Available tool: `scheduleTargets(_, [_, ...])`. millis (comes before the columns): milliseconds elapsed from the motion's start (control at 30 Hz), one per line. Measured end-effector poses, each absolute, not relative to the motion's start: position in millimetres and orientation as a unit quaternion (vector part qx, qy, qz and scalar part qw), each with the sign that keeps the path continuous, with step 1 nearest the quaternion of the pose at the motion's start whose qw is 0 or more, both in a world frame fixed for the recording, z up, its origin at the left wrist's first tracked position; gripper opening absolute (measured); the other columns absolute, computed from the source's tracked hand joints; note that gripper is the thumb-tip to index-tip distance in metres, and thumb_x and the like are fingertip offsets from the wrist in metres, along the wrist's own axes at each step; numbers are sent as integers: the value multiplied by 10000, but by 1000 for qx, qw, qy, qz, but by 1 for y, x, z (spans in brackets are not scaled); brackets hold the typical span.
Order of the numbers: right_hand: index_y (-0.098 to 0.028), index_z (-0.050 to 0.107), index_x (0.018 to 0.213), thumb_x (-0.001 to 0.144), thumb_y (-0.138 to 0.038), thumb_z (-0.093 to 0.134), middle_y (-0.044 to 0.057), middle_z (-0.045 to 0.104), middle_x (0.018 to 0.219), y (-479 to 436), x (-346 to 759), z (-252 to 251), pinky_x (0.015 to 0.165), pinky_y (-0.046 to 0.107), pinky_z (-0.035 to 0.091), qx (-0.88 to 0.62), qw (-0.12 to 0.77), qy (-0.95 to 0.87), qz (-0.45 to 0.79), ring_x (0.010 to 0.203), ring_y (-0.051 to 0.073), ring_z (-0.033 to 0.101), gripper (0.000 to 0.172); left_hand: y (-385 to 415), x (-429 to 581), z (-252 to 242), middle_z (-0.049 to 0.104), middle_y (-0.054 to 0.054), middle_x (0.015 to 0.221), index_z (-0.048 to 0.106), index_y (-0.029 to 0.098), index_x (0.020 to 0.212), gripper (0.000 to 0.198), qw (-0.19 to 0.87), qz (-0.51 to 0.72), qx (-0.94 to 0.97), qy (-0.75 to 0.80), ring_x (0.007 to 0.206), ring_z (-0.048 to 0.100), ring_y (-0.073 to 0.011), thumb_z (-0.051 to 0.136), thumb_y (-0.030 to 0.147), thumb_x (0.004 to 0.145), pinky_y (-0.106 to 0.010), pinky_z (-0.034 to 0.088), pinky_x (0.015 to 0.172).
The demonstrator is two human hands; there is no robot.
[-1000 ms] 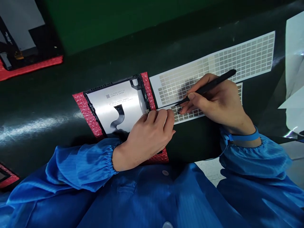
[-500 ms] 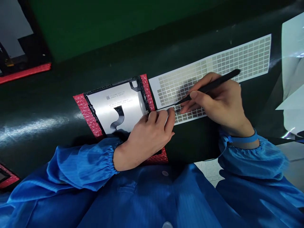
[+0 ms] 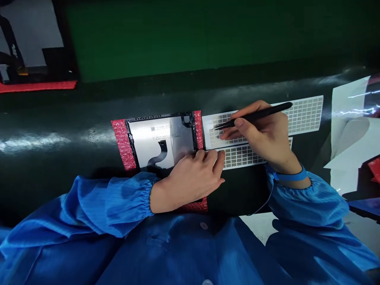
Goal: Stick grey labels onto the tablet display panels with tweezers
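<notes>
My right hand (image 3: 261, 134) is shut on a pair of black tweezers (image 3: 255, 116), whose fine tips sit over the left part of the upper label sheet (image 3: 303, 114). That sheet carries a grid of small tan pads. A second, similar sheet (image 3: 240, 156) lies just below it, partly under my right hand. My left hand (image 3: 190, 178) rests on the lower right corner of a black-framed display panel (image 3: 160, 138), holding nothing visible. The panel has a silver back and a black flex cable (image 3: 160, 154), and it lies on red bubble wrap (image 3: 123, 144).
The dark, glossy bench mat (image 3: 59, 118) runs across the view, with a green surface (image 3: 178, 39) beyond it. Another panel on red wrap (image 3: 29, 75) lies at the upper left. White sheets (image 3: 353, 134) lie at the right. My blue sleeves enter from below.
The whole view has turned, so the bench edges look more level and the items sit further right. The tweezer tips have moved from the upper sheet's lower edge onto its left part.
</notes>
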State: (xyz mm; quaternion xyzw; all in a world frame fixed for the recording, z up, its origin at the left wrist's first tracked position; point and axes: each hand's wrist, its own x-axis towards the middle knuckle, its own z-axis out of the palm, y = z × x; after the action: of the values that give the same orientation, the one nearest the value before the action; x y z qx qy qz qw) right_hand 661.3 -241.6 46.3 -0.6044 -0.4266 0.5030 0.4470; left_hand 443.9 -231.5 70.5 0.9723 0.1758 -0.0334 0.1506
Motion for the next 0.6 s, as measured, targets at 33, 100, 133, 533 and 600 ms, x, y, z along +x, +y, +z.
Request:
scheduleTargets(33, [-250,720,992,964,-312,763,-6,750,768,-241,661,44,637,345,684,-603,447,-427,503,729,219,803,80,-229,443,70,646,-144,1078,610,35,1384,519,149,-13,974,171,919,648,-264,489,433,1074,-358,513,666])
scheduleTargets(100, [-249,731,987,957,-297,771,-3,754,781,-241,661,42,615,316,674,-603,450,-435,494,708,206,798,69,-223,440,67,655,-170,1111,633,28,1344,503,130,22,976,173,1006,650,-297,481,424,1074,-386,527,752])
scheduleTargets(133, [-251,736,990,954,-287,773,-4,759,791,-242,661,41,616,302,673,-601,452,-442,489,701,197,794,63,-220,438,66,652,-201,1180,619,23,1365,524,117,33,976,181,1096,640,-335,493,435,1066,-424,533,833])
scheduleTargets(533, [-241,746,1051,925,-293,802,17,768,813,-244,660,39,623,319,674,-581,458,-464,487,692,202,783,147,-216,432,55,421,-341,1586,596,59,1397,640,130,48,965,220,1453,470,-472,587,562,1001,-574,455,1106])
scheduleTargets(600, [-253,743,1062,942,-280,779,15,771,825,-245,660,40,619,329,674,-586,456,-464,483,708,208,788,129,-214,433,55,439,-339,1575,602,64,1390,620,132,46,966,219,1451,476,-469,587,550,1005,-571,462,1099])
